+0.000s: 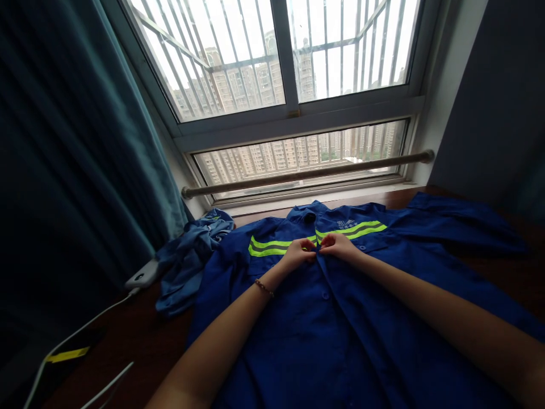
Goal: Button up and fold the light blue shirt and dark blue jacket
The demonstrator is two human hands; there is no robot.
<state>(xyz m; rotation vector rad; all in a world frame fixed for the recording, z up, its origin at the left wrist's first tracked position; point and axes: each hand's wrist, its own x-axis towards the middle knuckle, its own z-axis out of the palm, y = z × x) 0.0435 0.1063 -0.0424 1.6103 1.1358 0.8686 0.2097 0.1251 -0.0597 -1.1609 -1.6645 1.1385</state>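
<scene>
One blue shirt [306, 324] lies spread, front up, on the brown counter [142, 324]; our left hand [297, 253] and right hand [338, 247] pinch its front opening beside the yellow-green chest stripes [355, 231]. To its left: a crumpled blue garment [185, 270], then a white device [143, 275]. Beyond, a window [290, 68].

White daylight glare through window [290, 68]; dim indoors, curtain [96, 130] in deep shadow.

L forearm [230, 335] slants up from bottom edge, left of ctr; R forearm [443, 312] comes in from lower R corner, both bare. L hand [296, 255] & R hand [339, 248] sit side by side just below mid-frame, slightly R of ctr, fingers curled, tips pinched & almost meeting.
</scene>
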